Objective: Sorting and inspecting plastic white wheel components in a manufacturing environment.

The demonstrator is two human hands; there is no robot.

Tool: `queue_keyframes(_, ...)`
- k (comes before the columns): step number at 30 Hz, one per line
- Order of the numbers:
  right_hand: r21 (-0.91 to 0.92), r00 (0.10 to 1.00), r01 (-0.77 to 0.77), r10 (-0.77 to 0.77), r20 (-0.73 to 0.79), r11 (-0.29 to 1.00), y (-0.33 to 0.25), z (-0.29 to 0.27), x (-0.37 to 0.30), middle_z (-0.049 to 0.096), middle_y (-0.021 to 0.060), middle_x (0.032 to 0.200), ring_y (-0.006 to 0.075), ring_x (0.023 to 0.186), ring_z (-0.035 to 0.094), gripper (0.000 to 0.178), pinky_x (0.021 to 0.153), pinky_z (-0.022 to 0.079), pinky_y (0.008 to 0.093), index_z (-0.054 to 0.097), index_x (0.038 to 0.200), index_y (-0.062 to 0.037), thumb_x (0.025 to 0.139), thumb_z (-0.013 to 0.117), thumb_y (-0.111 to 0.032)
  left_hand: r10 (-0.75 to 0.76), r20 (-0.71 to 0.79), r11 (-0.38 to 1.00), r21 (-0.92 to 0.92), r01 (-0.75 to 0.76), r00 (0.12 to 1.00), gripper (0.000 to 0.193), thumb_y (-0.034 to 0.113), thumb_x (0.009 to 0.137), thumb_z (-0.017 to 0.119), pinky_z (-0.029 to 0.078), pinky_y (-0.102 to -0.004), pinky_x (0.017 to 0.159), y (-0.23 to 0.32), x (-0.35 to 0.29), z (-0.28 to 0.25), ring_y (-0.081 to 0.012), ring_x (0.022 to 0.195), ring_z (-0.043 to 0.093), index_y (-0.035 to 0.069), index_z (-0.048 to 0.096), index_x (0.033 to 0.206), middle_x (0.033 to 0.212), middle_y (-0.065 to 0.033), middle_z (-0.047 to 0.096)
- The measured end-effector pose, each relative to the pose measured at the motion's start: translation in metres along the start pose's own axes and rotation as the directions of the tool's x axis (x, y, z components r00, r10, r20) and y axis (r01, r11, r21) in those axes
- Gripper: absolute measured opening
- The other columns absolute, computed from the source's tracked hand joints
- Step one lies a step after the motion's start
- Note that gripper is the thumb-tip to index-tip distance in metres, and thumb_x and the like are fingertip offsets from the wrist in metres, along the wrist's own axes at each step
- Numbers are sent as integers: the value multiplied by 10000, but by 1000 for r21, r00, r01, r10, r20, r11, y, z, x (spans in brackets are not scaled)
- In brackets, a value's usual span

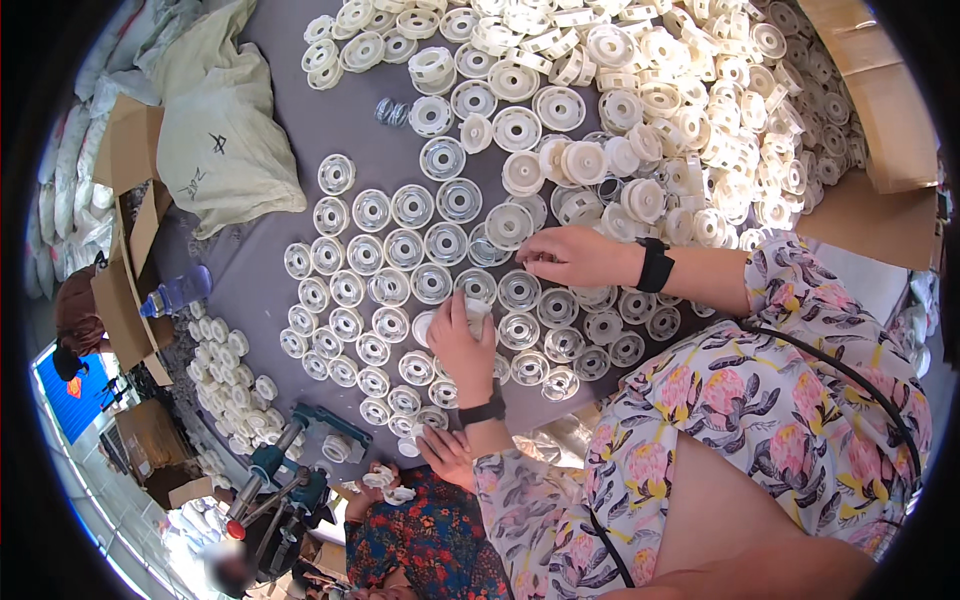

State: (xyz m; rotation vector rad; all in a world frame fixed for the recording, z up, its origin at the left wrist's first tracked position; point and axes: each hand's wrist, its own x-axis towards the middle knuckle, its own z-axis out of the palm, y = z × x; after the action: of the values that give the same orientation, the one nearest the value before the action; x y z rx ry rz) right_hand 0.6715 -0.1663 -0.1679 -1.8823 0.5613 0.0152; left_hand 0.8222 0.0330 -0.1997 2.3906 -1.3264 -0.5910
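Note:
My left hand (463, 345) is over the rows of round parts, its fingers closed around a white plastic part (480, 316). To its upper right, my right hand (580, 257) reaches in from the right with fingers curled together; their tips are beside a round white part, and what they pinch, if anything, is hidden. Around both hands stand many white plastic wheels (404, 249) with shiny metal-looking rings in them, set close together. Just above my right hand, a plain white wheel (508, 226) rests on top of others.
A large heap of white plastic parts (700, 100) fills the back right beside cardboard (880, 90). Metal coils (392, 112) lie at the back. Small white parts (230, 375) lie at left near a green bench press (285, 465). A co-worker's hand (445, 452) touches the near edge.

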Motion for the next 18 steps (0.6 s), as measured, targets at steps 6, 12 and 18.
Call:
queue_keyframes(6, 6, 998, -55, 55, -30, 998, 7, -16, -8, 621, 131, 904, 287, 815, 605, 266, 713, 483, 364, 596, 990, -45, 839, 508, -245, -225, -169, 959, -213, 188, 960, 502, 139, 680, 711, 451, -398, 792, 25, 8, -6, -355, 917, 547, -2, 524, 1124, 1059, -175, 552)
queue_keyframes(12, -25, 993, -26, 22, -118, 999, -1, -26, -9, 625, 116, 874, 281, 780, 610, 250, 686, 485, 360, 604, 974, -54, 831, 519, -240, -93, -129, 996, -21, 91, 987, 490, 172, 681, 717, 438, -414, 784, 28, 21, 7, -345, 925, 546, 6, 546, 1109, 1019, -166, 569)
queue_keyframes(18, -108, 974, -12, -13, -227, 994, -5, -60, -1, 628, 87, 842, 243, 745, 612, 192, 655, 485, 335, 620, 931, -65, 828, 525, -197, -17, -105, 992, 122, 30, 994, 471, 148, 691, 700, 417, -403, 818, 30, 17, 6, -333, 953, 527, 31, 567, 1127, 1043, -155, 560)
